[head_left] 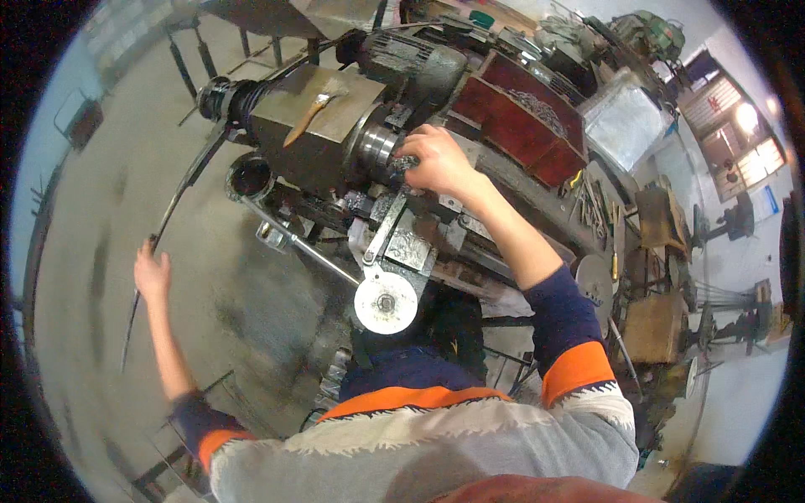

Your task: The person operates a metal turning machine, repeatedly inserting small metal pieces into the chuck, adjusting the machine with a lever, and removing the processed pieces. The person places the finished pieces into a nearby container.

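My left hand (153, 272) is closed round a long dark lever rod (186, 180), which slopes down from the far end of the lathe headstock (306, 151). At the other end of that block, a shiny round chuck (377, 149) sticks out to the right. My right hand (440, 159) is at its front, fingers curled at a dark, chip-covered part (401, 168); whatever they hold is hidden. A wooden-handled brush (309, 116) lies on top of the headstock. Nearest my body, a pale round handwheel (386, 303) sits below the lathe's tool slide (408, 249).
Behind the lathe lie a motor (402, 63) and a dark red box (520, 113) with metal pieces inside. Several hand tools (591, 210) rest to the right, past a grey metal container (627, 117). A thin bar (302, 243) crosses from a round cup-like part (250, 176) toward the handwheel.
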Motion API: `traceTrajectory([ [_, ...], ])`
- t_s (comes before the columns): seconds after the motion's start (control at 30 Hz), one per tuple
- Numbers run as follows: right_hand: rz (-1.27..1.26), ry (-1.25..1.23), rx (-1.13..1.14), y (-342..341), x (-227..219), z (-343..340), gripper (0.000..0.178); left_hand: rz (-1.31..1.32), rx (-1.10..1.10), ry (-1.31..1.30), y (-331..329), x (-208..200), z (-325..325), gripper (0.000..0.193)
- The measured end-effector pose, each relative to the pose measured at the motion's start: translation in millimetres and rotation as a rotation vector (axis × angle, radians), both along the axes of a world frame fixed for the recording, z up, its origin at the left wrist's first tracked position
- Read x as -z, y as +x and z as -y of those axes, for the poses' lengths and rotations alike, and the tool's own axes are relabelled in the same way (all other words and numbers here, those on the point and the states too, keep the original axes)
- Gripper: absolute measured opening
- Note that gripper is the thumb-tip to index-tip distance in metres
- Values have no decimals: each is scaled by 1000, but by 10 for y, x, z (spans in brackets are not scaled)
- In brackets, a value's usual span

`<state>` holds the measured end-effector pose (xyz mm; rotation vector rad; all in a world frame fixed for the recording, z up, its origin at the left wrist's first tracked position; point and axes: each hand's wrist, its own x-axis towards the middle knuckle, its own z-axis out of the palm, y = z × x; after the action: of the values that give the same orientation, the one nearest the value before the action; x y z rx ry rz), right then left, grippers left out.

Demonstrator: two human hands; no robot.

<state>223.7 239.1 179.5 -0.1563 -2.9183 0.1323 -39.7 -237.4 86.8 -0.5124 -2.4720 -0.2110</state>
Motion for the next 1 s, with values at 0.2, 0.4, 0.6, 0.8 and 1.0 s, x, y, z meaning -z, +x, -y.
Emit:
traceTrajectory([
  [0.2,-390,-116,82,1367,51,-97,40,798,193,109,-168,1641,-936,37],
  [0.4,-204,-232,698,3112,351,-185,30,585,221,-327,-183,2046,-1667,24],
  [0.6,-172,-212,1013,4194,574,-264,32,641,206,-325,-241,1909,-1696,19],
  [0.8,-69,-65,1310,5141,836,-777,39,842,405,128,-298,2150,-1161,43],
  [1.0,462,-93,1558,6603,1354,-1140,51,936,391,314,-66,1346,-1220,39],
])
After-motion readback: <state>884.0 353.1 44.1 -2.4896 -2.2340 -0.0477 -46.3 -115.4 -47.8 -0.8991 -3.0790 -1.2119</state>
